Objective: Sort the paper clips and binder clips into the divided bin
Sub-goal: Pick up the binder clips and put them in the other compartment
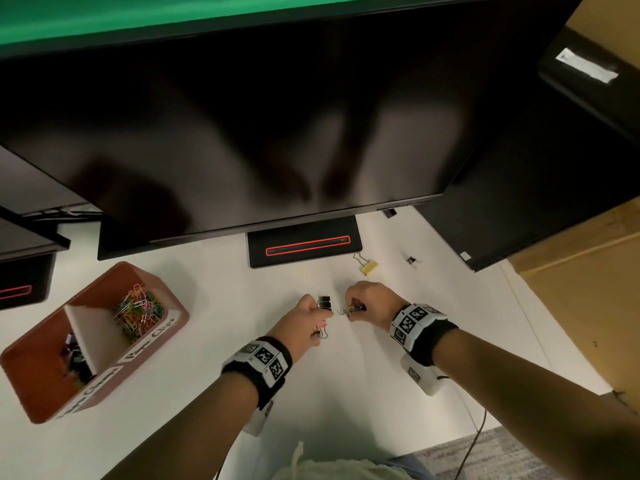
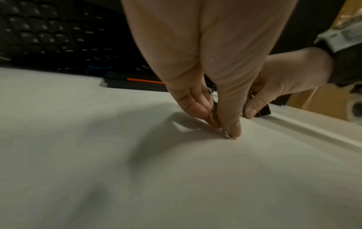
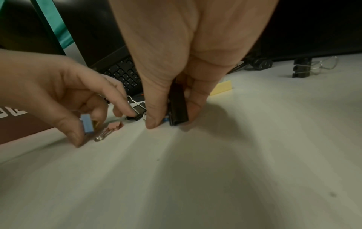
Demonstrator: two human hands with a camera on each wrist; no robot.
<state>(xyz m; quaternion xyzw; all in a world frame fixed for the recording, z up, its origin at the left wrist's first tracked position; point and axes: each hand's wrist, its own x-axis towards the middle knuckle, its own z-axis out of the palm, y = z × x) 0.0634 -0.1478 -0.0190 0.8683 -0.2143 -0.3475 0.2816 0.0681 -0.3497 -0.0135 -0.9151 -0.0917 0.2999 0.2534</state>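
Note:
My left hand point(image 1: 317, 315) holds several small binder clips; a blue one point(image 3: 87, 125) and a pink one point(image 3: 114, 126) show under its curled fingers, and its fingertips pinch at a black binder clip point(image 1: 324, 302) on the white desk. My right hand point(image 1: 354, 308) grips a black binder clip point(image 3: 177, 108) between thumb and fingers, with a bit of blue beside it. The two hands almost touch. A yellow binder clip point(image 1: 369, 267) and a small black one point(image 1: 412, 261) lie further back on the desk. The brown divided bin point(image 1: 41, 403) sits at the left.
The bin's far compartment holds coloured paper clips point(image 1: 138, 313), the near one dark binder clips point(image 1: 74, 356). A large monitor point(image 1: 242, 116) overhangs the desk, its stand base point(image 1: 304, 247) just behind my hands. A keyboard point(image 2: 49, 31) lies under the monitor. Cardboard boxes point(image 1: 581, 289) stand at right.

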